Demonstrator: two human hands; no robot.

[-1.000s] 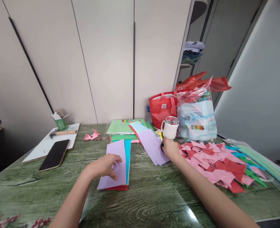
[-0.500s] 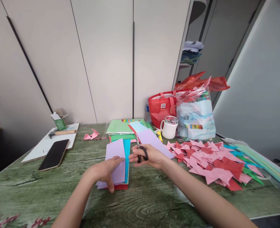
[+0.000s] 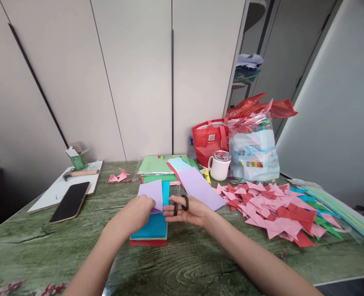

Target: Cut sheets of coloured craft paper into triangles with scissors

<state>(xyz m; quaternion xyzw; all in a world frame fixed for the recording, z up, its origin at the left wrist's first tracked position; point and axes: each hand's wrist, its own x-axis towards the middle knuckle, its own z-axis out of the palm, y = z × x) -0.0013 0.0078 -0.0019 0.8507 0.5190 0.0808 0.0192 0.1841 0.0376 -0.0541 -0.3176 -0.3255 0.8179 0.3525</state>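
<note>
My left hand (image 3: pixel 136 211) pinches the near edge of a lilac paper strip (image 3: pixel 152 193) and lifts it off a small stack with a blue sheet (image 3: pixel 152 226) on top and a red sheet (image 3: pixel 147 243) at the bottom. My right hand (image 3: pixel 188 210) holds black-handled scissors (image 3: pixel 180 202), fingers through the loops, just right of the lilac strip, blades pointing away from me. Another lilac sheet (image 3: pixel 200 189) lies flat to the right.
A pile of pink and red folded paper triangles (image 3: pixel 274 209) covers the right of the green table (image 3: pixel 200 263). Behind stand a white mug (image 3: pixel 220 167), a red bag (image 3: pixel 208 139), a plastic bag (image 3: pixel 254 150) and coloured paper sheets (image 3: pixel 160 166). A phone (image 3: pixel 71 200), hammer (image 3: pixel 79 173) and small box (image 3: pixel 77 158) lie left.
My right hand picked up the scissors near the mug and brought them left to the stack. My left hand went from pressing the lilac strip flat to lifting it off the blue sheet.
</note>
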